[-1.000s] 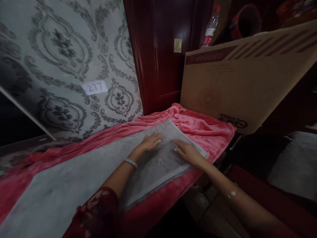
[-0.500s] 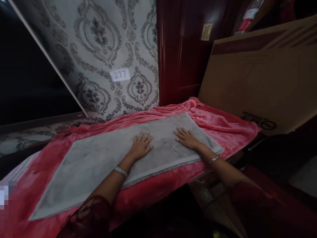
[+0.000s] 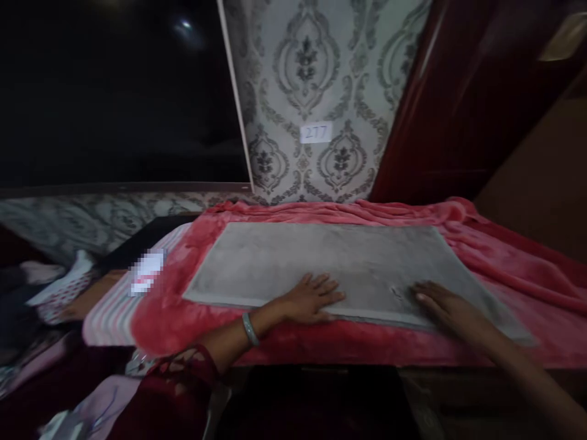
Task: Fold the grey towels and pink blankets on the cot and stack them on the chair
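A grey towel (image 3: 339,269) lies spread flat, lengthwise, on a pink-red fleece blanket (image 3: 518,263) that drapes over the desk and hangs past its near edge; the blanket gives the cloth a soft, level bed, which is probably why it lies so smooth. The left hand (image 3: 312,298) rests palm down on the towel's near hem, fingers spread and flat, gripping nothing; a pale bangle (image 3: 249,329) sits on that wrist above a dark red lace sleeve (image 3: 183,379). The right hand (image 3: 447,305) lies palm down further right on the same cloth, also open and flat, somewhat blurred; a small embroidered mark (image 3: 395,294) shows between the two hands, nearer the right one. The hands are well apart, pressing the cloth down instead of pinching it, a hold that suits flattening the fabric. Behind the desk stands a wall with grey damask wallpaper (image 3: 316,79) bearing a small white label (image 3: 315,132); dark red wooden panelling (image 3: 458,110) rises to the right; a striped cloth (image 3: 107,308) shows under the blanket's left end.
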